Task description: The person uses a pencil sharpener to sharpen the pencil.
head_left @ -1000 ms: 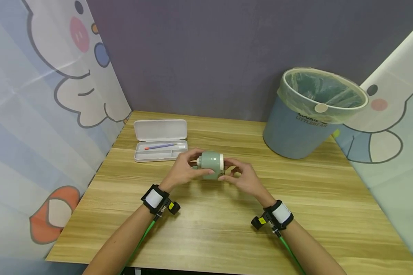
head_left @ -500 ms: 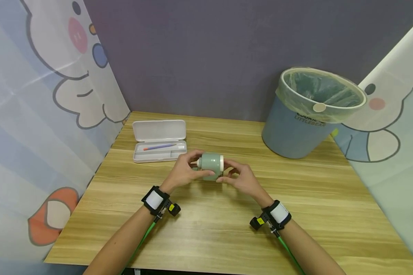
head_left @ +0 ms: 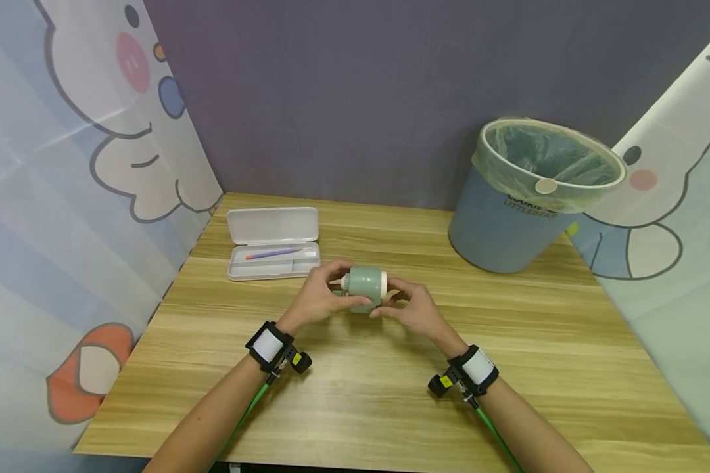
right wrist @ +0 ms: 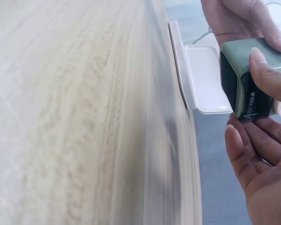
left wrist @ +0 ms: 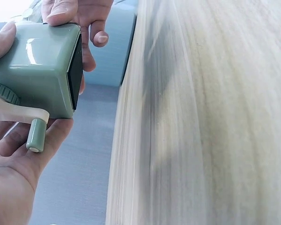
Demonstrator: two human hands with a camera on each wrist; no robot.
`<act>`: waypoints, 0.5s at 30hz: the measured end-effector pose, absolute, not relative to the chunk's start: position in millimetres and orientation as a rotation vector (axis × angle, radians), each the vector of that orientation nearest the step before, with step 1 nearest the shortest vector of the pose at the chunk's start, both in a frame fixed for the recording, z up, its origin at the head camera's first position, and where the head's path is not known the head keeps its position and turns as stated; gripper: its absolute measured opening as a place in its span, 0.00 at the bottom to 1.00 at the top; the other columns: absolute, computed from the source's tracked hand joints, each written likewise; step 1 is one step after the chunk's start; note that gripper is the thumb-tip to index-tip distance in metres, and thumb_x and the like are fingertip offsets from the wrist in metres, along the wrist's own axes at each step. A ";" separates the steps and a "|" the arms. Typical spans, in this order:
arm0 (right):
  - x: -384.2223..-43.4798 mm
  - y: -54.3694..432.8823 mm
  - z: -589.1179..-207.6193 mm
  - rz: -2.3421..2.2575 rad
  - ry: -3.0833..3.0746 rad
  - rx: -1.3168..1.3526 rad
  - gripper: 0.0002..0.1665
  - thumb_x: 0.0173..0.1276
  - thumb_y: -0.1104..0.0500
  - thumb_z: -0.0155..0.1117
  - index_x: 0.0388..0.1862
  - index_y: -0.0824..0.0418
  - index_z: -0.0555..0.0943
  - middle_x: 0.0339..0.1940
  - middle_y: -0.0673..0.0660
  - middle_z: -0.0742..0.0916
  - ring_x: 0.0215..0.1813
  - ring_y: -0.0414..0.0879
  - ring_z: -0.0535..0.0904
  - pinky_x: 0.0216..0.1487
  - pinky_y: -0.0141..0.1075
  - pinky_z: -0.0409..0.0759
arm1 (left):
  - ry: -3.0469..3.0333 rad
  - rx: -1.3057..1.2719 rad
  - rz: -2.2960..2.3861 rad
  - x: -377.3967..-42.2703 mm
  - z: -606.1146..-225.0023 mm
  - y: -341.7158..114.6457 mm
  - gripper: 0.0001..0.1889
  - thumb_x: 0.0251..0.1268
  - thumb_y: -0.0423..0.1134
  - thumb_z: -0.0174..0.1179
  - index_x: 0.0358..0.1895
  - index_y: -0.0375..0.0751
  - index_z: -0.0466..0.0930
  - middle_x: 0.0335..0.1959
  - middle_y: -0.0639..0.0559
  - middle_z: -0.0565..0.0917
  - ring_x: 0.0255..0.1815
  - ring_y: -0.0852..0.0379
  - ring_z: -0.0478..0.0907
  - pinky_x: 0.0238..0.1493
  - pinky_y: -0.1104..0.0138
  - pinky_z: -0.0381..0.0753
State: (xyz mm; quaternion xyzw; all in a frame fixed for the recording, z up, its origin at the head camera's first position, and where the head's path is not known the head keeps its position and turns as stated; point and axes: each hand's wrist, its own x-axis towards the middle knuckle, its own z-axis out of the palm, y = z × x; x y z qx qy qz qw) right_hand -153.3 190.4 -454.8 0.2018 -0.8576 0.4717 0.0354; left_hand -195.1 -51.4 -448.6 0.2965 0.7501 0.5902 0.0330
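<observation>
A green crank pencil sharpener (head_left: 365,282) is held above the table between both hands, lying with its white-rimmed end to the right. My left hand (head_left: 319,297) grips the crank end, thumb on one side and fingers on the other. In the left wrist view the crank handle (left wrist: 36,135) hangs over that hand's fingers. My right hand (head_left: 417,310) pinches the other end with thumb and fingertips. The right wrist view shows its thumb on the body near a dark panel (right wrist: 254,101) with small lettering, and the black base facing the table.
On the wooden table (head_left: 378,394), an open white pencil case (head_left: 272,226) stands at the back left with a purple-and-orange pencil (head_left: 272,253) inside. A blue trash bin (head_left: 503,230) with a clear liner stands at the back right. Printed curtains flank the table.
Both hands keep hold of the sharpener, which turns slightly; a dark part seen at its right end earlier no longer shows. The right hand shifts slightly left. The head view drifts a little.
</observation>
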 end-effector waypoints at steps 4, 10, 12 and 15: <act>-150.5 191.2 -457.3 1.432 -2.672 0.614 0.40 0.54 0.52 0.83 0.66 0.57 0.80 0.51 0.54 0.88 0.47 0.48 0.84 0.49 0.46 0.84 | 2.308 0.909 1.754 -193.2 -449.9 -51.1 0.37 0.47 0.45 0.82 0.62 0.42 0.78 0.56 0.47 0.82 0.52 0.49 0.85 0.51 0.58 0.86; -147.4 192.5 -461.5 1.417 -2.727 0.618 0.37 0.52 0.52 0.84 0.61 0.58 0.81 0.50 0.53 0.87 0.44 0.46 0.85 0.47 0.46 0.86 | 2.337 0.923 1.614 -190.5 -452.1 -50.0 0.38 0.45 0.49 0.83 0.62 0.44 0.77 0.55 0.49 0.83 0.54 0.51 0.83 0.52 0.60 0.85; -147.6 192.9 -464.4 1.406 -2.740 0.639 0.36 0.52 0.54 0.85 0.60 0.59 0.81 0.50 0.54 0.86 0.45 0.46 0.84 0.47 0.44 0.86 | 2.348 0.926 1.573 -189.8 -454.1 -48.7 0.38 0.45 0.50 0.83 0.61 0.44 0.77 0.55 0.49 0.83 0.53 0.51 0.83 0.53 0.61 0.84; -147.5 193.5 -468.8 1.355 -2.783 0.643 0.36 0.52 0.55 0.85 0.59 0.60 0.81 0.50 0.55 0.84 0.46 0.45 0.83 0.47 0.40 0.85 | 2.351 0.929 1.526 -188.7 -458.7 -46.6 0.38 0.45 0.50 0.82 0.61 0.43 0.76 0.55 0.50 0.83 0.55 0.53 0.82 0.54 0.61 0.84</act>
